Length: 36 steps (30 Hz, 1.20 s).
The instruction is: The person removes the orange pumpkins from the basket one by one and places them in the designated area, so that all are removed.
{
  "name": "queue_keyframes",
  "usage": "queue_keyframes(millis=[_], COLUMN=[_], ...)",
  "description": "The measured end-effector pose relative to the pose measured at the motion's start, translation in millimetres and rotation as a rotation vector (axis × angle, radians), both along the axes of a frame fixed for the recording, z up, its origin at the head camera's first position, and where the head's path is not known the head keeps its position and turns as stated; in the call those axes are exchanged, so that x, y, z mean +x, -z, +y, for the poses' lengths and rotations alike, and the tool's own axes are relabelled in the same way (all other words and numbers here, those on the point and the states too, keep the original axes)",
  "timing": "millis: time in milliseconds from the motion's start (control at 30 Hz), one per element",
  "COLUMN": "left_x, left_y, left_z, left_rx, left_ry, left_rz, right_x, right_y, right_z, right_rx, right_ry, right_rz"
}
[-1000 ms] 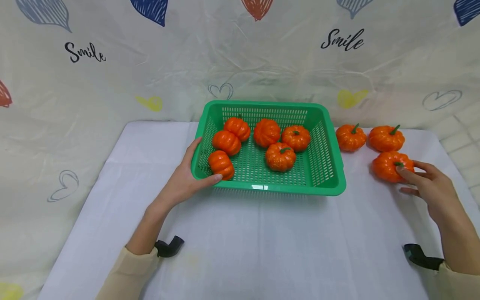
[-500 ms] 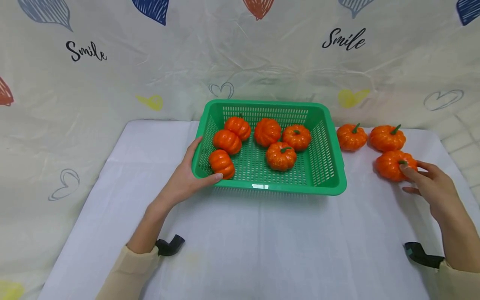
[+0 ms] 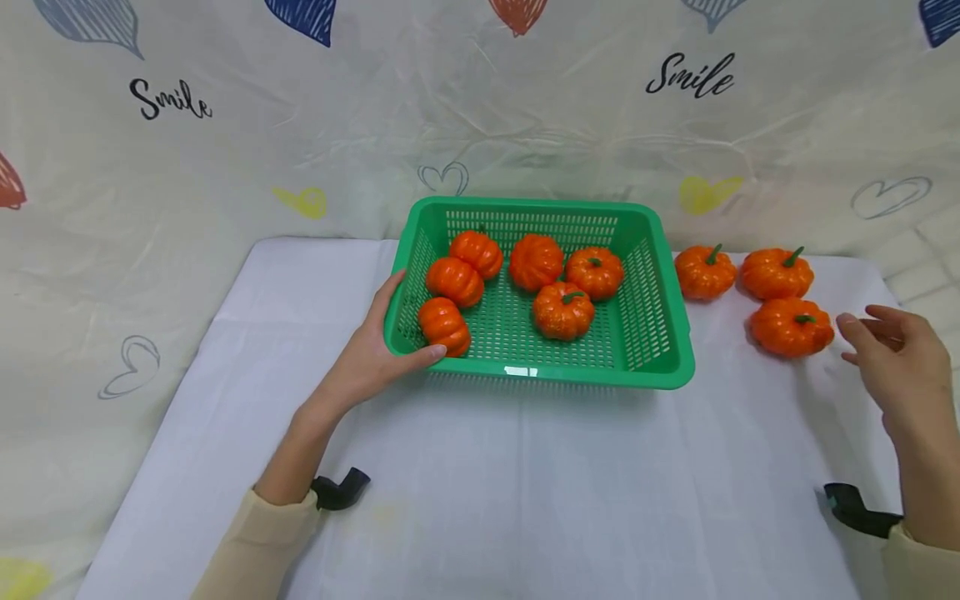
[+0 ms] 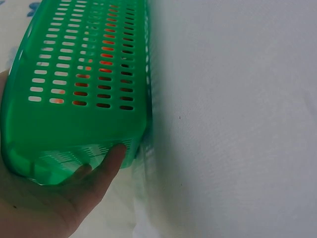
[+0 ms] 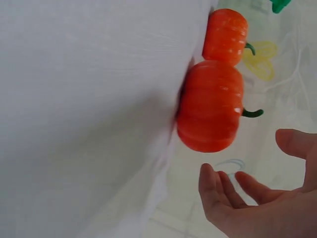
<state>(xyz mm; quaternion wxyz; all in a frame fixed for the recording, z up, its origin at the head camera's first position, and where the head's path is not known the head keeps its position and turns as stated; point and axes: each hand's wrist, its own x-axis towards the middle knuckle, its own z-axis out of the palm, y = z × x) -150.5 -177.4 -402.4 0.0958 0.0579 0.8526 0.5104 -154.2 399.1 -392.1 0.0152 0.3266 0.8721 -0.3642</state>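
A right hand (image 3: 903, 358) lets go of the front orange pumpkin (image 3: 791, 327).
Half a second ago the fingers gripped its side and the thumb (image 3: 855, 331) lay by the green stem (image 3: 805, 318); now hand and pumpkin are just apart, thumb drawn back to the right. The beige sleeve (image 3: 922, 571) and black wrist piece (image 3: 861, 512) shift the same way.

Green basket (image 3: 585, 375), six pumpkins (image 3: 563, 313) inside, three pumpkins (image 3: 787, 328) beside

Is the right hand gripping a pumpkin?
No, the right wrist view shows a gap between the right hand and the nearest pumpkin.
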Motion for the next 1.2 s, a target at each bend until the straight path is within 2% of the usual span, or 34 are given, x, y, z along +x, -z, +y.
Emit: queue_keyframes(millis=[133,333,700,1000,1200], left_x=[0.0,-0.6,-0.3,0.6,1.8], left_y=[0.3,1.6,-1.1,-0.9,-1.7], left_z=[-0.5,-0.9,-1.1,-1.8,-0.9], left_rx=[0.003,0.001,0.008,0.002,-0.007], left_ry=[0.002,0.001,0.001,-0.007,-0.005], left_rz=[0.000,0.003,0.013,0.009,-0.008], right_x=[0.2,1.3,5.6,10.9,15.4], right_y=[-12.4,-21.8,-24.2,-34.6,-35.5], right_z=[-10.6,-26.0,-54.1,-76.2,-91.3], right_rx=[0.028,0.060,0.114,-0.007,-0.062], right_ry=[0.039,0.023,-0.137,-0.278,-0.371], right_rz=[0.039,0.116,0.350,0.514,0.557])
